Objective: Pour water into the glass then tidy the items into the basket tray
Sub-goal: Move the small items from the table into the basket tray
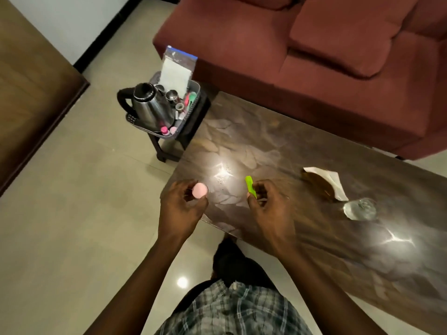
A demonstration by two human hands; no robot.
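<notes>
My left hand (pixel 180 209) grips a small item with a round pink cap (pixel 199 190) over the table's left corner. A thin bright green item (pixel 250 186) sticks up from my right hand (pixel 268 209), whose fingers are closed on it. The clear glass (pixel 361 209) stands on the dark glossy table (pixel 254 146) to the right of my right hand. The grey basket tray (pixel 193 93) rests on a small dark stool beyond the table's left end. It holds a steel kettle (pixel 151 106), steel cups, a plastic bag and small pink items.
A white paper with a brown piece (pixel 324 183) lies on the table just behind the glass. A maroon sofa (pixel 314 56) runs along the far side. A brown wooden door or panel (pixel 31 93) stands at the left, over pale floor tiles.
</notes>
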